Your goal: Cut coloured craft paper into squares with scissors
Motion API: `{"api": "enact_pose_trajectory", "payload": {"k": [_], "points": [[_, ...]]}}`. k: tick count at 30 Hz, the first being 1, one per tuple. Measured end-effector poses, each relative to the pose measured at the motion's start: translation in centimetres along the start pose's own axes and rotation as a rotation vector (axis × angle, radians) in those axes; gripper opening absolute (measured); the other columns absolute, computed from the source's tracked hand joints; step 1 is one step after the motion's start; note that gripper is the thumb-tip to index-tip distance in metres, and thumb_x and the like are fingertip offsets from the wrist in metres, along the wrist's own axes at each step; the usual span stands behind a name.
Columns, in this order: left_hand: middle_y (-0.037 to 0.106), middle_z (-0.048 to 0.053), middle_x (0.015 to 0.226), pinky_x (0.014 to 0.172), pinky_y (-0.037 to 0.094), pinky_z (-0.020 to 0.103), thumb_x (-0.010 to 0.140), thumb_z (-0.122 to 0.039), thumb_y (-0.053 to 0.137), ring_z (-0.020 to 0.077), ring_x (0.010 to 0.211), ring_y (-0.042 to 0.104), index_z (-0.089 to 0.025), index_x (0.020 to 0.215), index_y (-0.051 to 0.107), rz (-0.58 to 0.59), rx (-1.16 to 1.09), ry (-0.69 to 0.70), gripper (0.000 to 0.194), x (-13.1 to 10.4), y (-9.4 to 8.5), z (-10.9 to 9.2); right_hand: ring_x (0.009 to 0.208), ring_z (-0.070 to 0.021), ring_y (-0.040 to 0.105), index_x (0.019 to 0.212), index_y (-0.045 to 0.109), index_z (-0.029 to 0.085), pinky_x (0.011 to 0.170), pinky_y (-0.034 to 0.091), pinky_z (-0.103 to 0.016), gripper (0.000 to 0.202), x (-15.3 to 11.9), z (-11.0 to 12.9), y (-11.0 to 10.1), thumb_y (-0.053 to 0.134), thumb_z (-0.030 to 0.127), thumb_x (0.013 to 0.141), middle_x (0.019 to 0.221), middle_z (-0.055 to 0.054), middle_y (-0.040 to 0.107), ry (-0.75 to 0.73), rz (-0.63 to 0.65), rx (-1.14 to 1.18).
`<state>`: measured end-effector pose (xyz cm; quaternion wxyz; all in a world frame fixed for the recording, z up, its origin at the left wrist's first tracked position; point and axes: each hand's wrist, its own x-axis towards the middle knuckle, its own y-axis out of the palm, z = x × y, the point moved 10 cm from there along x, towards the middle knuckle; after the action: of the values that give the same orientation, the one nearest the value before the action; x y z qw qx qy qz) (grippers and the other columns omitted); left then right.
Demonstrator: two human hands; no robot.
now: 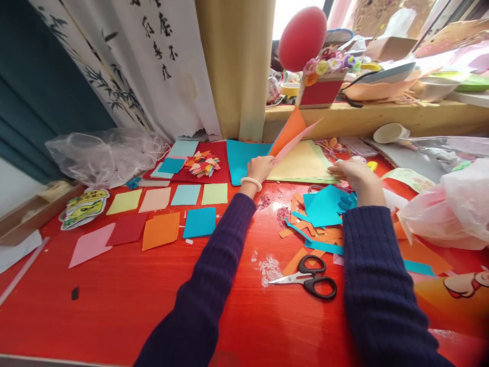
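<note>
My left hand (260, 169), with a beaded bracelet at the wrist, grips the near edge of raised sheets of coloured paper, an orange sheet (289, 131) and a pink one tilted up from the stack. Beneath lies a pale yellow and green stack of paper (298, 164), with a blue sheet (237, 158) to its left. My right hand (353, 176) is at the stack's right edge, its fingers stretched out; whether they touch the paper is hard to tell. Below it are blue and orange paper scraps (323, 206). Black-handled scissors (314, 278) lie closer to me, blades pointing left.
Small squares of paper (199, 222) lie in two rows on the red table (153, 306). Behind them, a folded-paper cluster (202, 164) sits on dark red paper. Plastic bags (451, 204) lie at right; a paper cup (391, 133) is tipped over. Crowded sill (367, 120) behind.
</note>
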<state>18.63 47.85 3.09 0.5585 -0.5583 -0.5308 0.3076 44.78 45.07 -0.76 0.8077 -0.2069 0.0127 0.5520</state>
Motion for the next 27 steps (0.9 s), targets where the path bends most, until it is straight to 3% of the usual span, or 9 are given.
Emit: {"api": "enact_pose_trajectory", "payload": {"k": [6,16,27], "points": [[0.070,0.006,0.108,0.067,0.041,0.029,0.096,-0.040,0.030,0.0241,0.094,0.064,-0.028,0.105,0.066,-0.011,0.006,0.001,0.039,0.3,0.4,0.0,0.101,-0.0184,0.059,0.119,0.056,0.018,0.085,0.051,-0.039,0.031,0.6,-1.0,0.7,0.053,0.033,0.093,0.120,-0.009,0.057,0.068,0.031,0.096],[0.071,0.006,0.103,0.068,0.041,0.029,0.096,-0.038,0.032,0.0229,0.091,0.064,-0.026,0.101,0.068,-0.015,0.046,0.052,0.038,0.4,0.7,-0.7,0.099,-0.0183,0.060,0.119,0.056,0.017,0.084,0.052,-0.038,0.031,0.0,-0.2,1.6,0.054,0.032,0.092,0.119,-0.009,0.058,0.022,0.122,0.314],[0.068,0.010,0.104,0.070,0.044,0.033,0.096,-0.038,0.033,0.0250,0.091,0.063,-0.025,0.108,0.069,-0.011,0.099,0.104,0.040,0.1,0.8,-2.0,0.101,-0.0180,0.059,0.118,0.057,0.019,0.085,0.052,-0.038,0.029,0.1,-0.7,2.4,0.053,0.033,0.093,0.121,-0.009,0.057,-0.001,0.084,0.284]]}}
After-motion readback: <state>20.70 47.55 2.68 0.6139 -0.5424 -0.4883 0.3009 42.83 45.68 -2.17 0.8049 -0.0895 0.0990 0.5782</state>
